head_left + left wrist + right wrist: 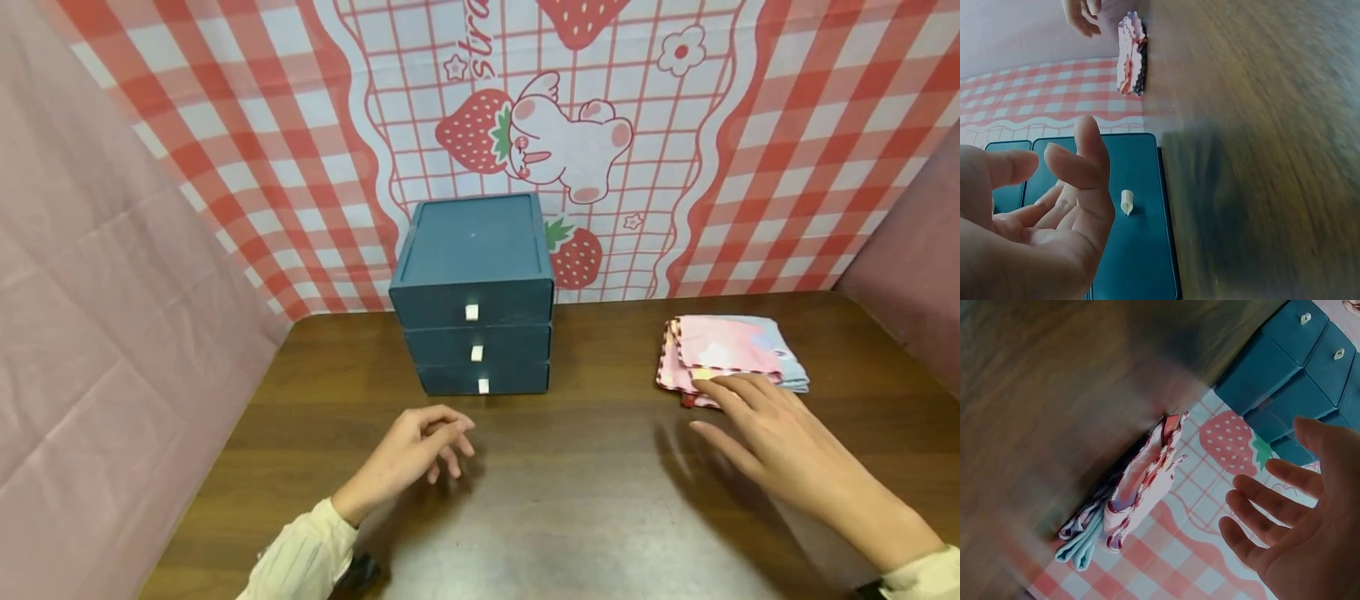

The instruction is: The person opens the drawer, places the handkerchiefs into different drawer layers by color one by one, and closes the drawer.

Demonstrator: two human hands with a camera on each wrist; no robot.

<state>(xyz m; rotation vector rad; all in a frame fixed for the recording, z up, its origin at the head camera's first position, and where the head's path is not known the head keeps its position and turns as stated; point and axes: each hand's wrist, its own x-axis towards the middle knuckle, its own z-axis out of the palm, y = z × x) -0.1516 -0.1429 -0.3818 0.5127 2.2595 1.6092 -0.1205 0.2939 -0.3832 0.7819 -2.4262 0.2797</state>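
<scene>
A dark teal three-drawer box (472, 242) stands at the back of the wooden table, its drawers closed, each with a small pale knob (472, 312). In front of its lowest drawer hovers my left hand (412, 450), fingers loosely bent and nothing in them; the left wrist view shows the lowest knob (1127, 202) just past the fingertips. At the right lie folded cloths (731, 350), pink and light blue with a dark-and-white stitched edge. My right hand (780, 442) is held over the table by their near side, fingers spread and holding nothing; in the head view its fingertips overlap the cloths.
A red-and-white checked cloth with strawberries (300, 167) hangs behind the table (570, 500). Pink fabric (112, 333) drapes along the left side, and more (915, 242) hangs at the right.
</scene>
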